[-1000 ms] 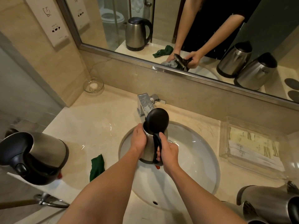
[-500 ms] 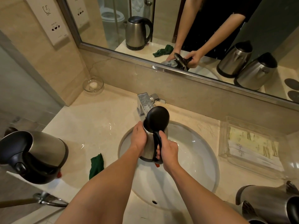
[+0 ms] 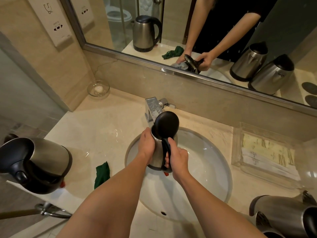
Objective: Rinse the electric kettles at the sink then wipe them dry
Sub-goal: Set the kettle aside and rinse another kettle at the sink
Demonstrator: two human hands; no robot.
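My right hand (image 3: 178, 160) is closed round the kettle (image 3: 158, 152) handle, left hand (image 3: 146, 145) cupping its side, so I'd keep the open mouth under the tap (image 3: 152, 107) just beyond.

Open lid (image 3: 166, 125) is hiding the faucet (image 3: 153, 107) spout and held kettle's (image 3: 158, 152) interior; right-side kettles (image 3: 284, 219) are running off the frame edge.

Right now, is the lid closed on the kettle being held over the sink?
No, the kettle has its black lid flipped up, leaving the mouth open.
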